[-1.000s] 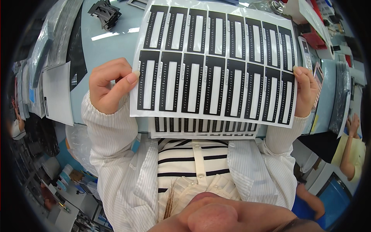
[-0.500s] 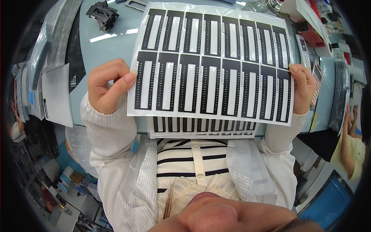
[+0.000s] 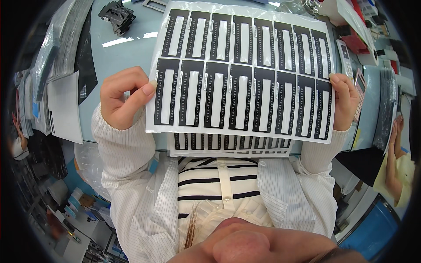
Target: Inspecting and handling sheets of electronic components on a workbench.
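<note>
A white sheet of black rectangular frame-shaped stickers, set in two rows, is held up between my hands. My left hand pinches its left edge, thumb on top. At the right edge my right hand grips it with the thumb in front; most of those fingers are behind the sheet. Below the held sheet, closer to my body, lies a stack of similar sheets, partly covered by it.
Black frame pieces lie in a small pile at the far left of the glass table. A calculator, a white device and a white roll are at the right. Plastic-wrapped stacks stand at left. Another person sits at right.
The sheet has shifted very slightly to the right, with both hands still gripping it. At the right, the other person's arms have moved a little.
</note>
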Demonstrator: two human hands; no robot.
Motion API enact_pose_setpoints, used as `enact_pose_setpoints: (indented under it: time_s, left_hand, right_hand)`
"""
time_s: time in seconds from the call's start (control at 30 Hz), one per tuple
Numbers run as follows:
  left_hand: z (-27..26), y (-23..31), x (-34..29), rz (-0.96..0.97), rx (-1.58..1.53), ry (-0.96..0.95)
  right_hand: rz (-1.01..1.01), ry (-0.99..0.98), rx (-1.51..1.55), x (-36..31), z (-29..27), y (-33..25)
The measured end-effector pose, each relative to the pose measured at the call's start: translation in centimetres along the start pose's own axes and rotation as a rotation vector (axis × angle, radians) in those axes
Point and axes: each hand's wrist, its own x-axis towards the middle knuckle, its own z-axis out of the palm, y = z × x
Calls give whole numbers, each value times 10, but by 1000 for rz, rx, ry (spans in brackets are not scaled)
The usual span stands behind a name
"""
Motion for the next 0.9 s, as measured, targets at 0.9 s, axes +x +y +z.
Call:
enact_pose_setpoints:
  time_s: [0.9]
  left_hand:
    - [6,-2,-4,40,-61,42]
  right_hand:
    - [-36,-34,144,9,4,14]
